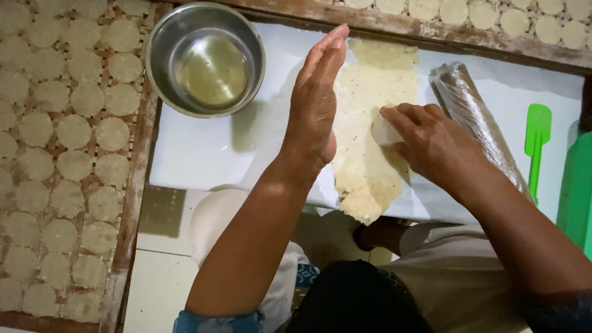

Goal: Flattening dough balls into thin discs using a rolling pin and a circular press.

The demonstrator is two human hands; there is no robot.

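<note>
Pressing dough sheet [370, 142] edges: left hand [314, 105] flat, right hand [425, 139] pinching.

Rolled dough sheet with a cut round at its edge

The dough sheet [367, 142] is pale, thin and speckled, lying flat and ragged-edged between the two hands, its long left side against the edge of the flat, upright left hand [316, 105]. A small white dough disc [383, 132] sits under the fingertips of the right hand [431, 145], on the sheet's right side.
</note>
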